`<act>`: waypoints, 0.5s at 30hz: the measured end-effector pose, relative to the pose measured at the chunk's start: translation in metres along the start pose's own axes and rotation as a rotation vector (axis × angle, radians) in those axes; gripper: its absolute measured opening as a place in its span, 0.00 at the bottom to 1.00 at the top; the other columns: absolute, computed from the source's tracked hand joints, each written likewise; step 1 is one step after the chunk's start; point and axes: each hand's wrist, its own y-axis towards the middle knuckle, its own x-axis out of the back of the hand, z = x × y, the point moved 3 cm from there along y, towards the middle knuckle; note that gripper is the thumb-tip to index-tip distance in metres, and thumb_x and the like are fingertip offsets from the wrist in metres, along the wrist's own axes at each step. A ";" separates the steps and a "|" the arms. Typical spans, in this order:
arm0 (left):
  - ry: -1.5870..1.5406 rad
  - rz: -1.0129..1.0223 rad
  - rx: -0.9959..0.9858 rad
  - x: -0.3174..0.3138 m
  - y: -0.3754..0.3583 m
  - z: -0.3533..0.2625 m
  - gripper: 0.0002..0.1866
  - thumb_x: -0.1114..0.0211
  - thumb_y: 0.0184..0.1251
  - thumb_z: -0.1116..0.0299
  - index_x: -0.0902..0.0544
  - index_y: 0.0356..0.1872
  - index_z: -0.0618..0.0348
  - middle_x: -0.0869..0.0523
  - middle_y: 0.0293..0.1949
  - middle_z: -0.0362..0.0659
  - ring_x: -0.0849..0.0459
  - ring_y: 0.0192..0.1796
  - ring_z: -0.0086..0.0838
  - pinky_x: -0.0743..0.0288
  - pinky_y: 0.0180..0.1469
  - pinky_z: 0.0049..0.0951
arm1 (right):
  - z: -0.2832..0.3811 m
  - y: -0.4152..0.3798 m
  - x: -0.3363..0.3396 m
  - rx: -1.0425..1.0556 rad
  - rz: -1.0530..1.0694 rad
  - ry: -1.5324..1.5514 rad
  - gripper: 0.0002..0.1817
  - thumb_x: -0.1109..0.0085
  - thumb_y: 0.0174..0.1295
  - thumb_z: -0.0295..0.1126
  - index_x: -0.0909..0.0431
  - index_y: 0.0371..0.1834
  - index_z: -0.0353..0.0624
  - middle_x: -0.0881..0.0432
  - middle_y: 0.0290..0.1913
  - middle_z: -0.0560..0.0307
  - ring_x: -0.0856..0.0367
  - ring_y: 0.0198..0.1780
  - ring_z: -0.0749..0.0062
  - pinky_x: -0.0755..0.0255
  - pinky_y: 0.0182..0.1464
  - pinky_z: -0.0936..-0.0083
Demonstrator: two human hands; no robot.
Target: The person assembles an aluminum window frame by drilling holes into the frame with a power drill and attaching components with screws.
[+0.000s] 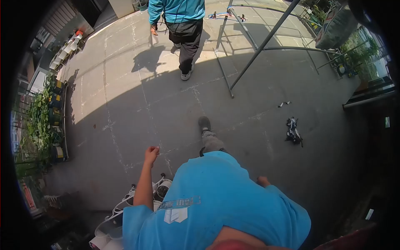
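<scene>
My left hand (152,154) hangs out in front of my body over the concrete floor, its fingers loosely curled and nothing visible in them. Below it, beside my forearm, stands a white metal rack (121,205) with round pots. My right hand (263,181) is low at my other side, close to my shirt. Its fingers are mostly hidden, so whether it holds anything does not show. One of my shoes (204,123) is forward on the floor.
A person in a teal top (183,10) is ahead, facing away. Right of them stands a grey metal pipe frame (266,48). A black-and-silver bundle (293,131) and a small strip (284,104) lie on the floor. Potted plants (39,112) line the left edge.
</scene>
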 end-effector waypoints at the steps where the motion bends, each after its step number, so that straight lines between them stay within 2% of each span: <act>1: 0.000 0.000 -0.003 0.002 0.035 -0.034 0.13 0.33 0.63 0.60 0.23 0.35 0.60 0.20 0.28 0.38 0.24 0.29 0.20 0.32 0.30 0.22 | 0.007 -0.001 -0.047 0.001 0.003 0.001 0.21 0.47 0.61 0.36 0.32 0.58 0.43 0.24 0.54 0.48 0.23 0.52 0.54 0.26 0.51 0.57; 4: -0.089 -0.075 -0.089 -0.002 0.135 -0.111 0.14 0.33 0.63 0.59 0.23 0.36 0.60 0.21 0.29 0.38 0.24 0.29 0.20 0.31 0.31 0.21 | 0.016 -0.036 -0.259 0.296 -0.104 -0.560 0.17 0.48 0.63 0.33 0.31 0.53 0.38 0.24 0.41 0.51 0.24 0.39 0.59 0.27 0.40 0.61; 6: -0.256 -0.234 0.063 -0.012 0.184 -0.132 0.12 0.36 0.66 0.62 0.23 0.40 0.61 0.20 0.31 0.40 0.23 0.31 0.21 0.29 0.31 0.20 | 0.021 -0.092 -0.435 0.486 -0.192 -0.949 0.14 0.48 0.65 0.31 0.31 0.50 0.35 0.24 0.33 0.52 0.24 0.30 0.63 0.28 0.33 0.64; 7: -0.289 -0.217 0.161 -0.021 0.208 -0.135 0.14 0.35 0.65 0.61 0.23 0.40 0.62 0.20 0.30 0.39 0.23 0.29 0.21 0.30 0.30 0.22 | 0.021 -0.125 -0.489 0.579 -0.226 -1.136 0.13 0.48 0.66 0.30 0.31 0.48 0.34 0.24 0.29 0.53 0.24 0.26 0.65 0.29 0.29 0.65; 9: -0.228 -0.117 0.300 -0.037 0.240 -0.137 0.15 0.33 0.63 0.61 0.23 0.40 0.63 0.21 0.27 0.39 0.25 0.26 0.20 0.31 0.26 0.23 | 0.036 -0.130 -0.677 0.610 0.089 -1.186 0.06 0.49 0.64 0.27 0.30 0.42 0.40 0.24 0.30 0.54 0.26 0.25 0.73 0.31 0.25 0.74; 10: -0.143 -0.031 0.338 -0.045 0.252 -0.147 0.14 0.33 0.63 0.62 0.23 0.40 0.63 0.21 0.27 0.40 0.25 0.25 0.21 0.32 0.25 0.23 | 0.033 -0.149 -0.771 0.674 0.152 -1.228 0.11 0.47 0.63 0.28 0.29 0.48 0.40 0.23 0.36 0.57 0.22 0.35 0.70 0.24 0.36 0.71; 11: -0.051 -0.038 0.307 -0.052 0.261 -0.164 0.14 0.33 0.63 0.62 0.22 0.39 0.63 0.21 0.27 0.40 0.24 0.25 0.22 0.32 0.25 0.23 | 0.017 -0.203 -0.865 0.773 0.223 -1.265 0.13 0.46 0.64 0.31 0.29 0.49 0.41 0.21 0.37 0.57 0.21 0.36 0.70 0.24 0.40 0.71; 12: 0.037 -0.045 0.272 -0.061 0.272 -0.185 0.14 0.33 0.63 0.63 0.22 0.39 0.64 0.21 0.26 0.41 0.24 0.25 0.23 0.32 0.25 0.24 | 0.015 -0.213 -0.948 0.855 0.321 -1.300 0.13 0.45 0.64 0.32 0.28 0.51 0.42 0.20 0.39 0.57 0.20 0.37 0.70 0.23 0.40 0.72; 15: -0.058 -0.030 0.240 -0.065 0.314 -0.245 0.15 0.33 0.63 0.63 0.21 0.41 0.64 0.20 0.28 0.42 0.22 0.29 0.25 0.28 0.29 0.27 | -0.004 -0.268 -1.164 0.962 0.680 -1.395 0.14 0.44 0.65 0.32 0.28 0.52 0.41 0.20 0.39 0.57 0.21 0.39 0.75 0.24 0.41 0.76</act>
